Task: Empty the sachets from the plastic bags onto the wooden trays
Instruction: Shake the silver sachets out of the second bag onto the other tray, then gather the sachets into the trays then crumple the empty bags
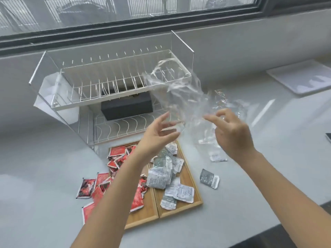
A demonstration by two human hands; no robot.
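Note:
A clear plastic bag (pixel 180 93) hangs blurred in the air above the trays. My right hand (pixel 232 135) curls its fingers on the bag's lower right part. My left hand (pixel 157 135) is spread, fingertips at the bag's lower left edge. Below lie two wooden trays side by side. The left tray (pixel 143 217) carries red sachets (pixel 118 153), and several red ones (pixel 86 187) lie off it on the counter. The right tray (pixel 187 176) carries grey and white sachets (pixel 159 178). One grey sachet (pixel 209 179) lies on the counter to its right, another (pixel 217 156) under the bag.
A wire dish rack (pixel 116 83) stands behind the trays with a black box (pixel 125 108) under it. A second crumpled clear bag (pixel 223 99) lies behind my right hand. A white tray (pixel 300 76) sits at the back right, and the counter's front edge (pixel 286 228) runs at the lower right.

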